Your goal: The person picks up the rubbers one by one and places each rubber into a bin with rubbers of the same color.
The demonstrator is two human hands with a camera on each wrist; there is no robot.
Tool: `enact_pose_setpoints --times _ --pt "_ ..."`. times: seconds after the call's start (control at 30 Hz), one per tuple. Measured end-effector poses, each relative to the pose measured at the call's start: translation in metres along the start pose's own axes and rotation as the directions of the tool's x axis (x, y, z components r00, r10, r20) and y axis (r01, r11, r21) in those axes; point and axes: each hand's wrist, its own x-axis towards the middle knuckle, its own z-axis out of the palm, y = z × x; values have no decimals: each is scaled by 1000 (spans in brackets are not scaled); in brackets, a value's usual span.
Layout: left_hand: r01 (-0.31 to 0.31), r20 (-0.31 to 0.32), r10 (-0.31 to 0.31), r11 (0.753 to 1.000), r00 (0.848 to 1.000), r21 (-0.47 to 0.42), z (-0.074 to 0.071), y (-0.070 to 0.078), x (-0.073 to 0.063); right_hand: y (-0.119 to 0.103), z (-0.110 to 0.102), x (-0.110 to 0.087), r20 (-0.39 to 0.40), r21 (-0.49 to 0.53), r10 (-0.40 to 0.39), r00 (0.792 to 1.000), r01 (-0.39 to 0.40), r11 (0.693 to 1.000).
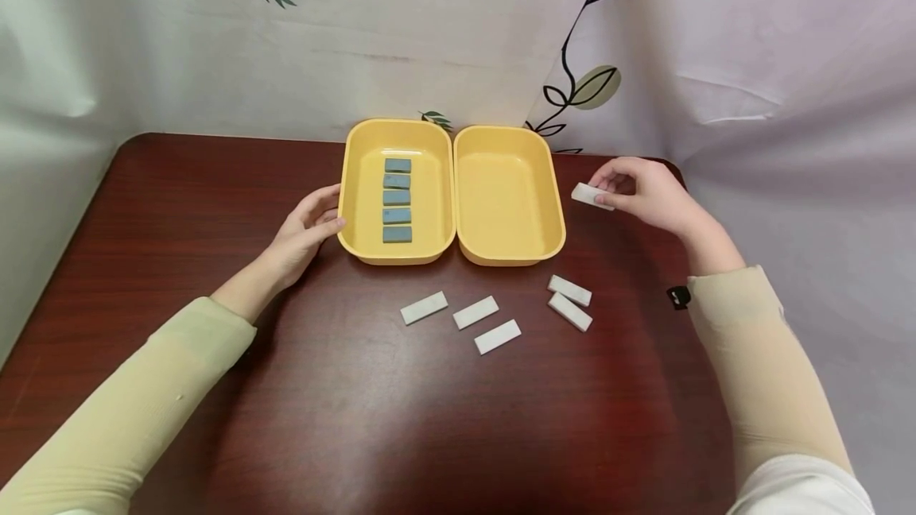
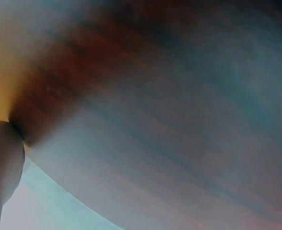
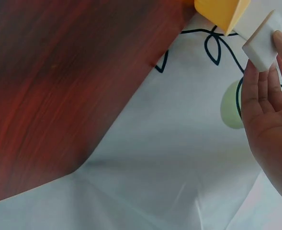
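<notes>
My left hand (image 1: 296, 237) grips the left rim of a yellow tray (image 1: 348, 181), its thumb at the rim and its fingers against the outer side. Several blue-grey blocks (image 1: 397, 198) lie in a column inside that tray. My right hand (image 1: 647, 193) pinches a small white rectangular block (image 1: 587, 195) between thumb and fingers, to the right of a second yellow tray (image 1: 510, 258). In the right wrist view the same white block (image 3: 264, 45) sits at the fingertips, thumb on one face. A thumb or fingertip (image 2: 6, 158) shows beside the yellow edge in the left wrist view.
The two trays stand side by side near the back of the dark red wooden table (image 1: 343, 404). Three white blocks (image 1: 475, 313) lie in front of them, and two more (image 1: 570, 311) lie together further right. A patterned pale curtain (image 1: 444, 30) hangs behind.
</notes>
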Motion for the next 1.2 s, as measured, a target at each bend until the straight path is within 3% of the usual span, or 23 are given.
enact_pose_setpoints --times 0.63,1.2 --pt "4 -10 -4 1000 1000 -3 1 1 0 -17 28 57 54 111 49 997 -55 992" --pt "6 -8 -6 1000 1000 4 0 0 0 -26 52 90 68 137 11 998 -20 990"
